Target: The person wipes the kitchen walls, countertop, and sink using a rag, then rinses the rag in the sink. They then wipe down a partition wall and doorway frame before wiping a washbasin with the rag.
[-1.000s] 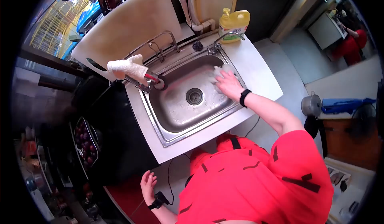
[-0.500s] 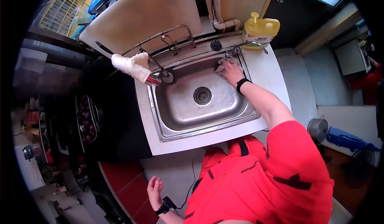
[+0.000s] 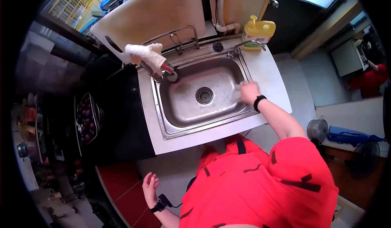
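A pale, wet-looking cloth [image 3: 238, 96] is partly visible under my right hand [image 3: 249, 92], at the right inner wall of the steel sink [image 3: 183, 110]. My right fingers are bent over the cloth and pressed toward the sink's edge. My left hand [image 3: 150, 186] hangs low, away from the sink, beside the red cabinet, with its fingers loosely apart and nothing in it. Over the faucet at the sink's left corner lies a white towel [image 3: 146, 56]. The drain [image 3: 204, 95] shows in the middle of the basin, with water drops around it.
A yellow pump bottle [image 3: 259, 33] stands at the counter's back right, behind a small curved tap [image 3: 250, 44]. A large white board [image 3: 150, 14] leans behind the sink. A tray of dark round fruit [image 3: 86, 120] is at the left. A metal pot [image 3: 317, 129] sits at the right.
My right hand has moved from the basin's back right corner toward the front along the right wall, with the cloth. My left hand remains low, and the camera view has shifted slightly.
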A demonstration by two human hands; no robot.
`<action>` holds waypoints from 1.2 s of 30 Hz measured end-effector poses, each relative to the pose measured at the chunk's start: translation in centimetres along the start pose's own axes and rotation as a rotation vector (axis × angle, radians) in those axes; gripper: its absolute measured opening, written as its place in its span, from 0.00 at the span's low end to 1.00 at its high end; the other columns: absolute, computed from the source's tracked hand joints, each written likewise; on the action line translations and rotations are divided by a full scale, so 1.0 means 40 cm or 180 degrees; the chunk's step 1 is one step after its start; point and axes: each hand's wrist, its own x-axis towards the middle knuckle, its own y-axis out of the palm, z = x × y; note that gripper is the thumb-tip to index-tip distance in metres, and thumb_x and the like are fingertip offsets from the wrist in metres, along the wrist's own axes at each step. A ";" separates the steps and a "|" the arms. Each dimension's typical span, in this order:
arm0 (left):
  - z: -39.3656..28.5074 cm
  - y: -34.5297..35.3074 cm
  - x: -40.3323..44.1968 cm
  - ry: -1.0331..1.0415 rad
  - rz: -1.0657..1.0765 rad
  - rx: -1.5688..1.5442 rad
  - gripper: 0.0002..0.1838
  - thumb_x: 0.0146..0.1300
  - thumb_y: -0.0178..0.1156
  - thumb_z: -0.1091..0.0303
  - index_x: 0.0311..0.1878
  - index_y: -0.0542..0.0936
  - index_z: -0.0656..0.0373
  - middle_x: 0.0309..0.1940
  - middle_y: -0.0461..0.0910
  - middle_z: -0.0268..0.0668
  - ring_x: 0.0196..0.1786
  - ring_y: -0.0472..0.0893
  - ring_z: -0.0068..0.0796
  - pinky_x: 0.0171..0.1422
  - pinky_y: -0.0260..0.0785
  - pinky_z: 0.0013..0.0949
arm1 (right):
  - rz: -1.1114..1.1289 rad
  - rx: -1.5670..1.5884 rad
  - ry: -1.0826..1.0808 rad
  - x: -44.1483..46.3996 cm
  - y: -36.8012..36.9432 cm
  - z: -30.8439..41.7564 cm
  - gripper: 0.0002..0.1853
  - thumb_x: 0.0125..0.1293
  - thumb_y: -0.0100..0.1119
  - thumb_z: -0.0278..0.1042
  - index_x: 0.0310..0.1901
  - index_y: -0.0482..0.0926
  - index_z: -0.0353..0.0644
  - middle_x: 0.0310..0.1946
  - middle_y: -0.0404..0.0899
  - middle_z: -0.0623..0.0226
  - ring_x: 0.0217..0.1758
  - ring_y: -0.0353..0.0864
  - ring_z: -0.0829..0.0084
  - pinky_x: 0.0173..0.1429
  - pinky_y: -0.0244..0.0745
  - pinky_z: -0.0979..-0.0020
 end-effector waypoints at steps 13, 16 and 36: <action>0.001 -0.052 0.008 0.0045 -0.0073 0.0012 0.20 0.68 0.56 0.67 0.62 0.71 0.58 0.52 0.78 0.37 0.47 0.79 0.25 0.50 0.72 0.28 | -0.0890 0.0540 0.0714 0.174 -0.061 -0.075 0.29 0.52 0.59 0.38 0.60 0.73 0.64 0.70 0.58 0.66 0.70 0.56 0.43 0.68 0.61 0.48; -0.017 -0.022 -0.007 0.0074 0.0038 0.0071 0.21 0.67 0.57 0.66 0.62 0.71 0.59 0.52 0.78 0.37 0.47 0.79 0.26 0.50 0.72 0.28 | -0.0021 0.0403 0.0620 0.223 -0.023 -0.076 0.32 0.55 0.58 0.42 0.64 0.67 0.73 0.75 0.45 0.71 0.74 0.44 0.37 0.72 0.52 0.42; -0.245 0.314 0.084 0.0497 0.0844 0.0639 0.21 0.69 0.55 0.67 0.63 0.70 0.61 0.53 0.76 0.39 0.48 0.79 0.26 0.51 0.72 0.27 | -0.0566 0.1564 0.0189 -0.440 0.188 -0.191 0.20 0.49 0.67 0.31 0.47 0.81 0.60 0.61 0.65 0.73 0.62 0.61 0.52 0.63 0.70 0.57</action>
